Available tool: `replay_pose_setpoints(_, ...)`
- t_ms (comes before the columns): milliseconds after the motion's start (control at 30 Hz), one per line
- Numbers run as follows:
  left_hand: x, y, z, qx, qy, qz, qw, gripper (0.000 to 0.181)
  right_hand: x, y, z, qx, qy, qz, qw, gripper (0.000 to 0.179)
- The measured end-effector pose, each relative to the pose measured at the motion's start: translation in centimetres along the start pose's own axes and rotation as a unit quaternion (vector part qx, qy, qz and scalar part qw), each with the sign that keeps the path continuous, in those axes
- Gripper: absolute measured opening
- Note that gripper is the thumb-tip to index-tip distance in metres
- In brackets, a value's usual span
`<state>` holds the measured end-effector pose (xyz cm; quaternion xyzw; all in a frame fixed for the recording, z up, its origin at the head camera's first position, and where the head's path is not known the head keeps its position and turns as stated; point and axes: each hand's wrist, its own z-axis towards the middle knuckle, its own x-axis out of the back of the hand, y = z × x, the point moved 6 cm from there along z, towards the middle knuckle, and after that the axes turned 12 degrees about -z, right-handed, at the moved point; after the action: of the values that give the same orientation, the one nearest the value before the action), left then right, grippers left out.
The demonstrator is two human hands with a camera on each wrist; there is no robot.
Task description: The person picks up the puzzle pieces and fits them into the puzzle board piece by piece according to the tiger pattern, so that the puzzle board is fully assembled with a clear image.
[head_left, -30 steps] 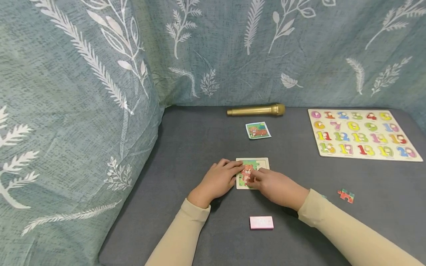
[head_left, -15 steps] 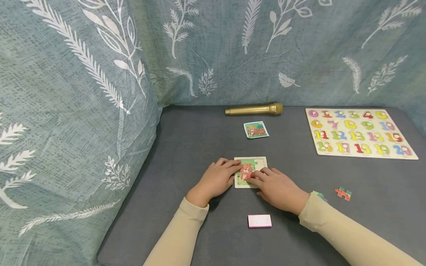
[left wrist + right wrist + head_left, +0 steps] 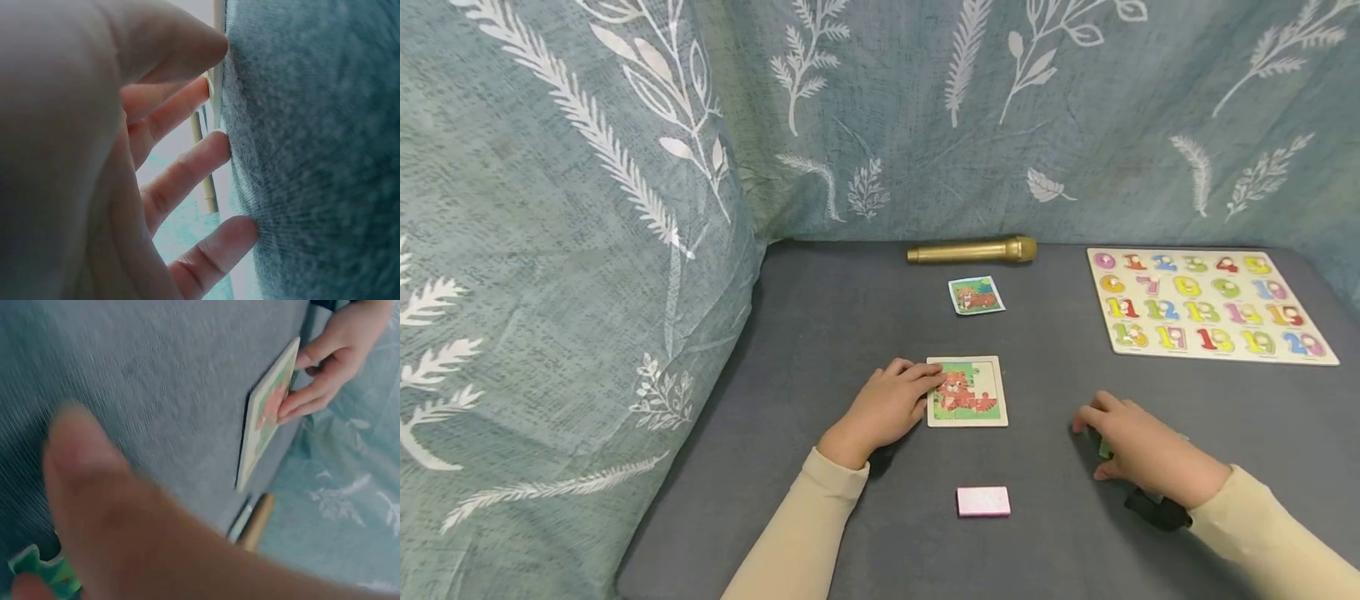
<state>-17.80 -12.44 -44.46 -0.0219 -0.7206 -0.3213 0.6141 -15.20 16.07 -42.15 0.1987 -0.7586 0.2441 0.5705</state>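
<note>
A small wooden jigsaw puzzle board (image 3: pixel 990 379) lies on the dark cloth, with tiger pieces joined in its left and lower parts and bare wood at upper right. My left hand (image 3: pixel 889 406) rests at the board's left side, its index fingertip on the picture; in the left wrist view the other fingertips touch the cloth. Farther right, my right hand (image 3: pixel 1142 448) hovers with fingers spread and bent over green puzzle pieces. One green puzzle piece (image 3: pixel 59 575) shows at the lower left in the right wrist view, beside the fingers; the hand hides much of the pieces.
A tiger picture card (image 3: pixel 976 296) lies behind the board, and a gold microphone (image 3: pixel 972 251) behind that. At the back right is a number puzzle board (image 3: pixel 1213 304). A pink-and-white block (image 3: pixel 983 502) lies in front. Leaf-patterned curtain (image 3: pixel 880 125) borders the back and left.
My right hand has left the jigsaw board and moved right to the loose pieces. A tiger body piece now shows at the board's lower right. My left hand has stayed in place.
</note>
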Motion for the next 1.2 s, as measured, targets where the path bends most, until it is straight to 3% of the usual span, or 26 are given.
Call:
replay_pose_setpoints(167,0.2,-0.2,-0.2,0.002,0.003,-0.009,1.0000,0.045,-0.7,0.5,-0.8,-0.005,0.002,0.082,0.9966,0.039)
replay_pose_setpoints(367,-0.1,0.0,0.0,-0.002,-0.001,-0.011,0.9999,0.044,-0.8,1.9,-1.6,-0.015,-0.007,0.071,0.9973,0.043)
replay_pose_setpoints(467,-0.1,-0.1,-0.1,0.003,-0.011,-0.004,0.9999,0.044,-1.3,2.2,-1.6,-0.013,-0.026,0.109,0.9936,0.040)
replay_pose_setpoints(600,0.1,-0.3,-0.5,0.015,-0.030,0.020,0.9992,0.043,-1.3,1.5,-0.8,0.019,-0.036,0.181,0.9826,0.026)
replay_pose_setpoints(700,0.6,-0.3,-0.4,0.018,-0.038,0.045,0.9981,0.042,0.0,0.9,0.6,0.023,0.005,0.217,0.9758,0.015)
replay_pose_setpoints(833,1.2,0.1,0.3,0.025,-0.069,0.077,0.9943,0.044,1.8,0.3,3.0,-0.019,0.063,0.280,0.9578,0.008)
replay_pose_setpoints(1000,1.6,1.2,1.3,0.031,-0.112,0.104,0.9878,0.046,2.5,-0.5,5.7,-0.052,0.081,0.352,0.9309,0.015)
replay_pose_setpoints(1133,1.8,2.1,2.2,0.017,-0.122,0.110,0.9862,0.043,2.4,-0.5,7.2,-0.064,0.092,0.380,0.9183,0.021)
replay_pose_setpoints(1200,1.8,2.4,2.5,0.010,-0.123,0.114,0.9857,0.041,2.4,-0.4,7.9,-0.070,0.097,0.377,0.9184,0.022)
